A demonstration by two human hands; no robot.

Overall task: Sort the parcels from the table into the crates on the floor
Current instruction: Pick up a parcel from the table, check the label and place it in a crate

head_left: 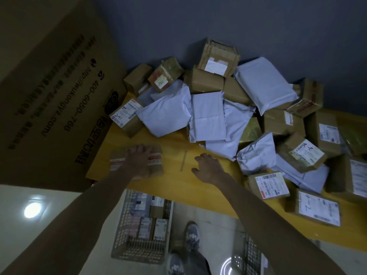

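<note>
1. the left hand (pixel 139 157) lies spread on a small taped box (pixel 137 162) near the desk's (pixel 174 179) front left corner, fingers curled over its far edge in a grip.
2. the right hand (pixel 208 167) rests open on bare desk beside it, fingers loose, holding nothing.
3. beyond both hands sits the pile of parcels (pixel 208 116), brown boxes and white bags heaped on one another against the wall.
4. on the floor under the desk edge stands a wire crate (pixel 139 251) with parcels already inside; a second crate (pixel 252 257) is cut off at the bottom right.
5. risk: a one-handed top grip could let the box slip past the crate; pulling from the heap could send leaning bags sliding.
6. the box's label is hidden under the hand, so its crate cannot be told; dim light blurs most labels.
</note>
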